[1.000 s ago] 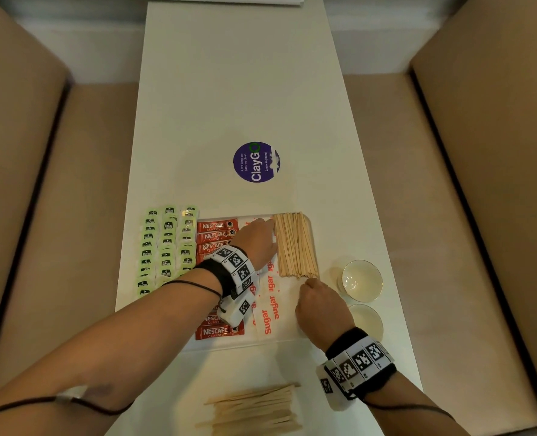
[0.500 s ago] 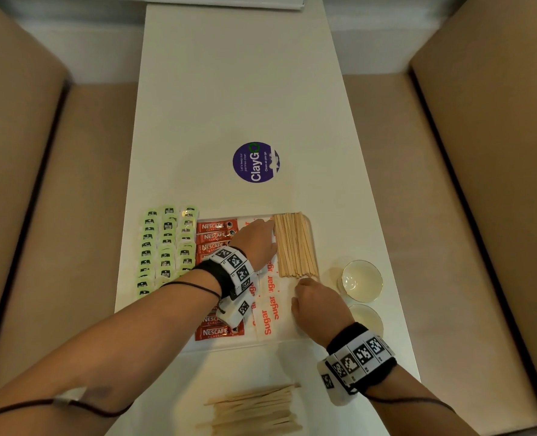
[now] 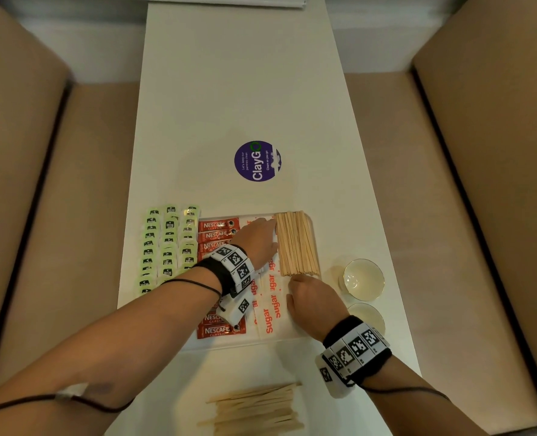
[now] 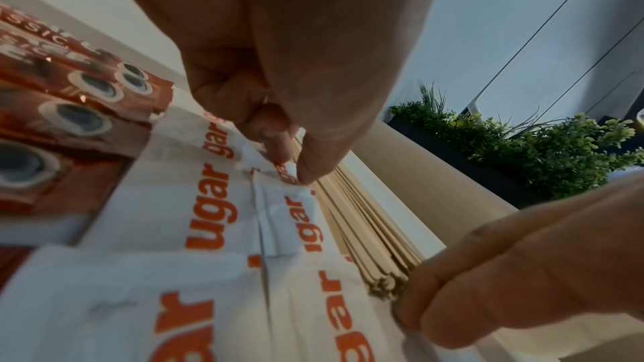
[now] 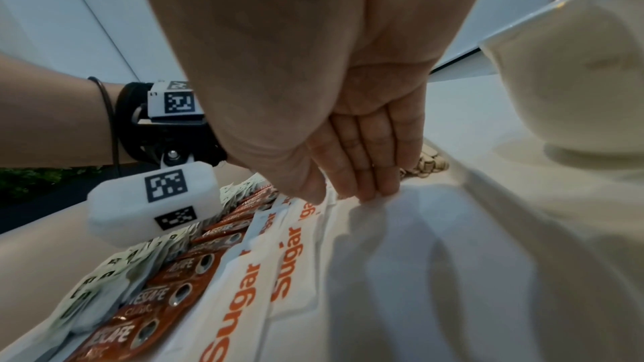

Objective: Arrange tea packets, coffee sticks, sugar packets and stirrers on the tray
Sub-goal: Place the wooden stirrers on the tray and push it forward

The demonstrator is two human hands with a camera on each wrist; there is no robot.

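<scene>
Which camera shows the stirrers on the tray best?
The head view: the whole stirrers bundle shows between both hands. The left wrist view shows its side and near ends; the right wrist view shows only a few end tips behind the fingers.

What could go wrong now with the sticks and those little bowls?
1. The right hand sits at the near ends of the stirrers, with the left hand along their side. A hard nudge might fan the neat bundle out.
2. The bowls stand just right of the right hand; a sideways move of the wrist could knock one.
3. Both hands rest on the sugar packets, so dragging them may pull that row crooked.
</scene>
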